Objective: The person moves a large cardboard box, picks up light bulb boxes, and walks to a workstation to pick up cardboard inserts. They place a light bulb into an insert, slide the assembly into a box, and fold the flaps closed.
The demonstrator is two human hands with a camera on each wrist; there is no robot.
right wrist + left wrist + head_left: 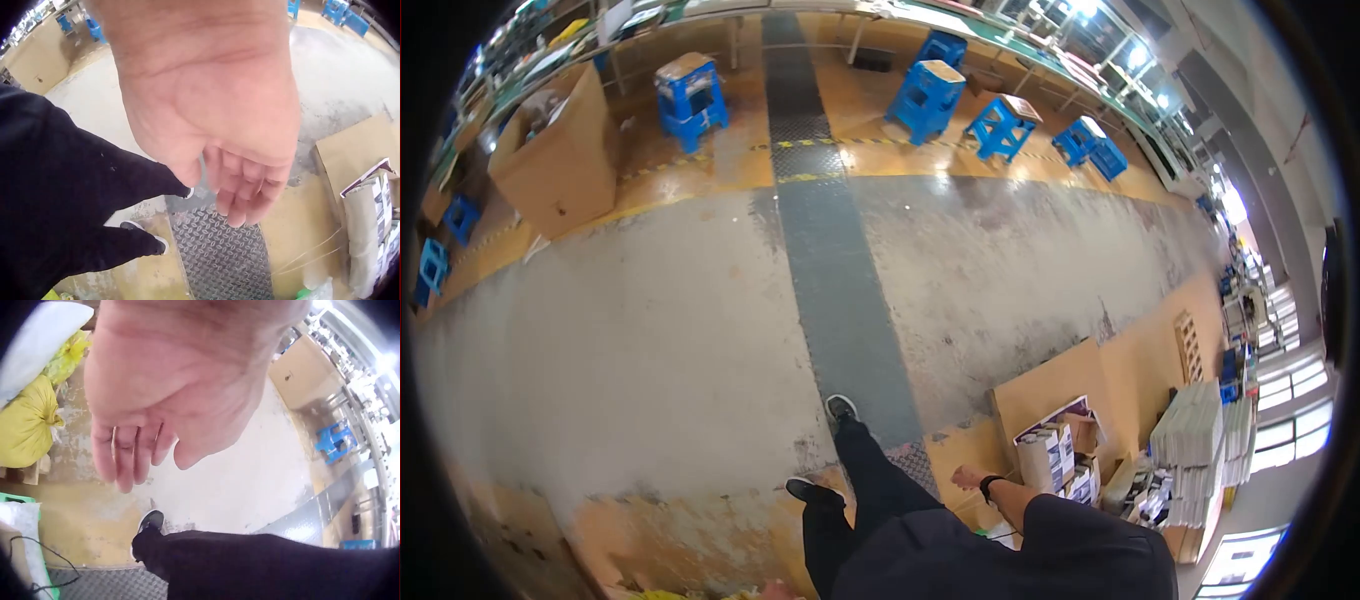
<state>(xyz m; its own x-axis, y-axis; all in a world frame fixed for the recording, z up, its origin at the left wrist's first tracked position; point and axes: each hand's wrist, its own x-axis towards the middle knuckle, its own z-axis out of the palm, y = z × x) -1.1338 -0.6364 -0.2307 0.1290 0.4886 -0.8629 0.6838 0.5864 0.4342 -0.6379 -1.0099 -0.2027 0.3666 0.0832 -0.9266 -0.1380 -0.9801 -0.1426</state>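
In the left wrist view the left hand (169, 387) hangs with relaxed, slightly bent fingers and nothing in them; in the head view a bit of it (778, 590) shows at the bottom edge. The right hand (215, 112) has its fingers loosely curled in the right wrist view, holding nothing. From the head view, the right hand (972, 477) is beside the person's dark-clothed body, left of an open carton (1040, 460) of packed items. Neither hand touches an object.
A grey strip (840, 280) crosses the concrete floor between the feet. Blue stools (925, 100) stand along the workbenches, with a large cardboard box (565, 160) at left. Stacked white sheets (1190, 440) are at right. A yellow bag (28, 425) lies on the left side.
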